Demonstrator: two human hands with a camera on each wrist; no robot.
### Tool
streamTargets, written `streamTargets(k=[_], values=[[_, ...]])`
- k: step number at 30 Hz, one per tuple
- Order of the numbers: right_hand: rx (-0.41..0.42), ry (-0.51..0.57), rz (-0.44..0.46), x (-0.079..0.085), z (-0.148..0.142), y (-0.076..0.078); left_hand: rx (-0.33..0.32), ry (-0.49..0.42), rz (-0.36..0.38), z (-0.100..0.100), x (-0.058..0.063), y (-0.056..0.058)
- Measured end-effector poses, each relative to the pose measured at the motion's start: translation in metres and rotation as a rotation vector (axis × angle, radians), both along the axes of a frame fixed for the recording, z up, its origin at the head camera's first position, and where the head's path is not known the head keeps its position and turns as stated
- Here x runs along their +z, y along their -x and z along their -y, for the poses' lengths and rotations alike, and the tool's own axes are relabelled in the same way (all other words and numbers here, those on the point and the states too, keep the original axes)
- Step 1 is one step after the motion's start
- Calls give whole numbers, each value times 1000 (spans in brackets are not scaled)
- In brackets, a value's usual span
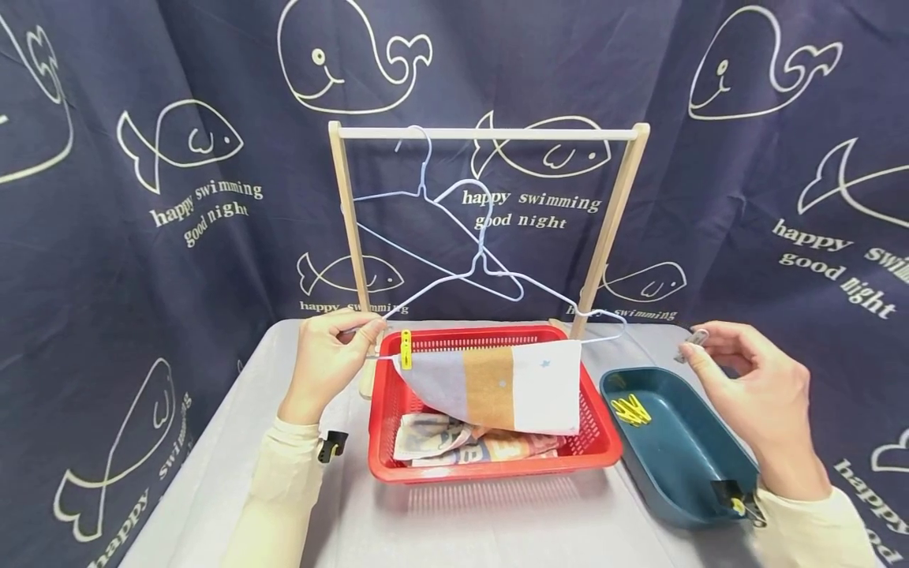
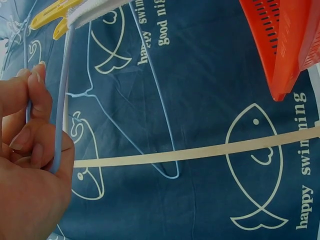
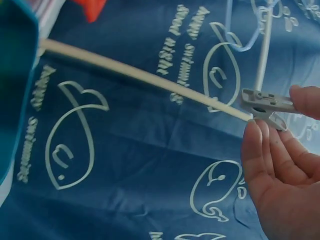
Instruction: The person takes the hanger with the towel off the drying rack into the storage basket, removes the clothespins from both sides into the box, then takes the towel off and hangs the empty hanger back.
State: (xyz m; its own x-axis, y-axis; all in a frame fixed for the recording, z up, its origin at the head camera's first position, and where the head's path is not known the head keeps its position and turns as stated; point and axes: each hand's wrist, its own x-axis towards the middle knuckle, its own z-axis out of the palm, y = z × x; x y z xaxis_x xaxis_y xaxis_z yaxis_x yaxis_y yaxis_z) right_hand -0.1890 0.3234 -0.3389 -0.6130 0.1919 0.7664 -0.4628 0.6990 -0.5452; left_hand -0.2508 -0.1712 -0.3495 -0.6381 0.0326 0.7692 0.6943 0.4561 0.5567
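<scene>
My left hand (image 1: 330, 359) grips the left corner of a light blue clothes hanger (image 1: 454, 276); in the left wrist view the fingers curl round its wire. Draped over the hanger's lower bar is a small cloth (image 1: 490, 386) with grey, brown and white bands. A yellow clothespin (image 1: 406, 349) clips the cloth near its left end, while no pin shows at its right end. My right hand (image 1: 756, 386), off to the right, pinches a grey clothespin (image 3: 267, 102) between thumb and fingers, above the teal tray and apart from the cloth.
Below the cloth, a red basket (image 1: 490, 473) holds folded patterned cloths (image 1: 461, 442). The teal tray (image 1: 667, 473) to its right contains several yellow clothespins (image 1: 630, 410). Behind stands a wooden rack (image 1: 611, 229) with a white rod (image 1: 497, 134), from which another blue hanger (image 1: 424, 170) hangs.
</scene>
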Motion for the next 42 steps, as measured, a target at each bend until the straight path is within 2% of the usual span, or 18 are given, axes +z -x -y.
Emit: streamTargets(k=[7,11,19,31,42], values=[[-131,-64,150,-21,-16,4,1,-1,-1,1,0,0],[-169,-149,252,-31,-18,7,-1,-9,2,0,0,-1],[-157,-268,379,-47,-21,14,9,-8,4,1,0,-2],[-122,-356,509,-64,-18,25,11,-7,7,1,-1,-1],[-108,-378,518,-65,-18,25,2,-10,3,1,-1,-1]])
